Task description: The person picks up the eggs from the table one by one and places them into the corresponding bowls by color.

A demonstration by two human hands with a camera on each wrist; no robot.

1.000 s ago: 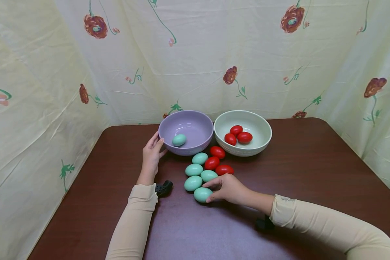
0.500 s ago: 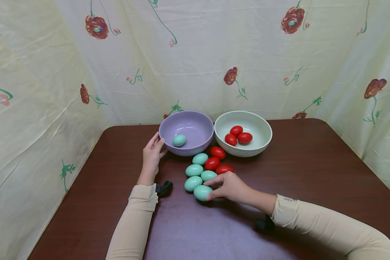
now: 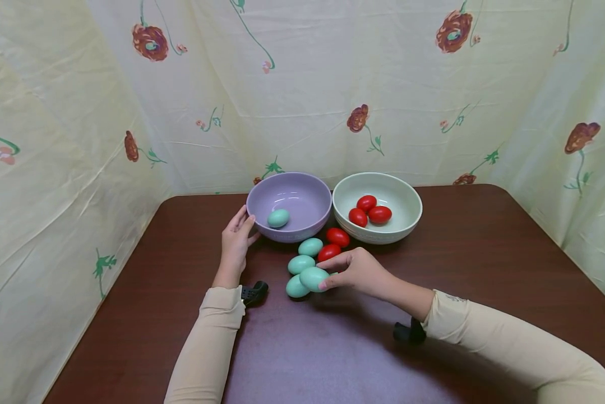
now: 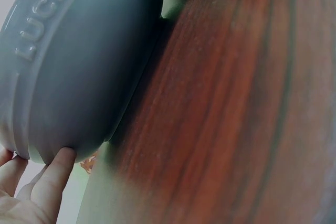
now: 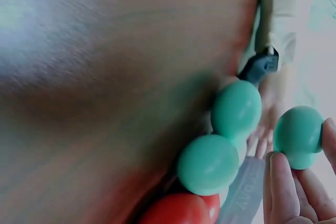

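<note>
In the head view my right hand (image 3: 363, 272) pinches a green toy egg (image 3: 314, 279) between thumb and fingers, lifted above the table. The right wrist view shows this held egg (image 5: 299, 132) at the fingertips. Several green eggs (image 3: 301, 265) and some red eggs (image 3: 337, 237) lie clustered below; the hand partly hides some of them. My left hand (image 3: 236, 238) rests against the left side of a purple bowl (image 3: 322, 193), which holds one green egg (image 3: 278, 218). In the left wrist view, extended fingers (image 4: 55, 179) touch the bowl's outer wall (image 4: 89, 66).
A pale green bowl (image 3: 408, 196) with three red eggs (image 3: 366, 203) stands right beside the purple one. Both are near the back edge of the brown table (image 3: 146, 314). A flowered curtain (image 3: 302, 101) hangs behind and at the sides.
The right hand has raised the front green egg off the table and moved it slightly away from the body, over the neighbouring eggs. The left hand and both bowls have stayed put.
</note>
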